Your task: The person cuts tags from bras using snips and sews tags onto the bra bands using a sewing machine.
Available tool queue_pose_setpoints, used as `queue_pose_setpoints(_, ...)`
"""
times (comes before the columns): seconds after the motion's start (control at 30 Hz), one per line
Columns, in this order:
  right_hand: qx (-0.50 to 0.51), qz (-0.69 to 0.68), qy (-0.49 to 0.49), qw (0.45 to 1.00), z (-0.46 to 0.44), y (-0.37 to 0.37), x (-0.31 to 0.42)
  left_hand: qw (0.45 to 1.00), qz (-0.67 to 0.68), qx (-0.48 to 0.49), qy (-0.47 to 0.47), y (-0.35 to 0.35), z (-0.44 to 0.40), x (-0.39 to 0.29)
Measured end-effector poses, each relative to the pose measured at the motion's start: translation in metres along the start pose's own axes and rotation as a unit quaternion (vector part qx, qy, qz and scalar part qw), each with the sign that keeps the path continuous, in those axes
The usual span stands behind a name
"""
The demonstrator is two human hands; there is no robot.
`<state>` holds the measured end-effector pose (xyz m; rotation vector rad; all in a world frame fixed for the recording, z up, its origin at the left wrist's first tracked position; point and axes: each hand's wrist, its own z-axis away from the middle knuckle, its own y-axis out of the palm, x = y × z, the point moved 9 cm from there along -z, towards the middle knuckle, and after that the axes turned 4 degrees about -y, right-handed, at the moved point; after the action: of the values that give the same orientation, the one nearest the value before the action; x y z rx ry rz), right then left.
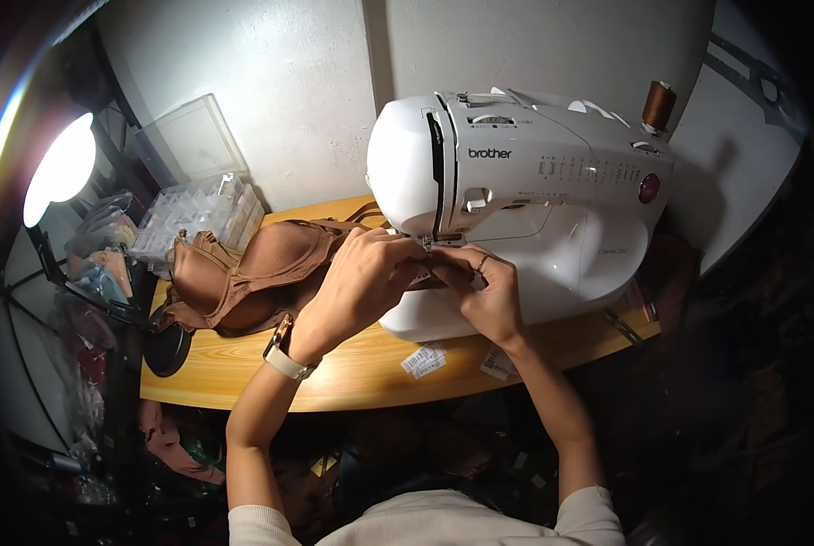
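A brown bra [279, 256] lies cups up on the table, left of a white sewing machine [525, 164]. Part of its brown fabric runs to the machine's needle area, where my hands cover most of it. My left hand [361, 278] has its fingers closed on this fabric just left of and below the presser foot [428, 243]. From the other side my right hand [486, 289], with a ring on one finger, pinches the fabric close to the left fingertips. The exact edge held and the needle tip are hidden by my fingers.
A brown thread spool [659, 106] stands on the machine's right end. Behind the bra is a clear compartment box [193, 218]; a lit lamp [61, 171] shines at the left. Paper labels [423, 359] lie near the front edge of the wooden table [334, 387].
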<state>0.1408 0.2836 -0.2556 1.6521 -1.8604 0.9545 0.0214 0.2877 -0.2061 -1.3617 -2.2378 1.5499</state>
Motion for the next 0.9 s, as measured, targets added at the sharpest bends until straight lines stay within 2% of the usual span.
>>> queue_pose_setpoints(0.1,0.01,0.015,0.006,1.0,0.0,0.0,0.003,0.998,0.039,0.04,-0.031,0.006,0.002,0.008)
queue_pose_setpoints(0.2,0.064,0.084,-0.037,0.994,-0.007,-0.004,0.016,0.999,-0.031,-0.016,0.039,-0.012,0.006,-0.006)
queue_pose_setpoints(0.3,0.144,0.239,-0.043,0.959,-0.008,-0.013,0.005,0.987,-0.108,-0.097,0.072,-0.035,0.023,-0.01)
queue_pose_setpoints(0.4,0.207,0.276,-0.053,0.937,-0.001,-0.002,-0.002,0.963,-0.2,-0.163,0.079,-0.039,0.049,-0.013)
queue_pose_setpoints(0.43,0.201,0.291,-0.054,0.934,0.002,-0.001,-0.001,0.95,-0.228,-0.187,0.1,-0.032,0.059,-0.015)
queue_pose_setpoints(0.57,0.206,0.323,-0.07,0.921,0.005,0.008,0.01,0.947,-0.237,-0.168,0.135,0.016,0.087,-0.021)
queue_pose_setpoints(0.73,0.227,0.369,-0.068,0.899,0.009,0.015,0.014,0.967,-0.216,-0.107,0.086,0.043,0.087,-0.016)
queue_pose_setpoints(0.8,0.215,0.401,-0.104,0.884,0.012,0.015,0.015,0.973,-0.22,-0.067,0.029,0.044,0.084,-0.014)
queue_pose_setpoints(0.9,0.222,0.422,-0.086,0.875,0.011,0.016,0.013,0.968,-0.247,-0.037,0.02,0.046,0.08,-0.017)
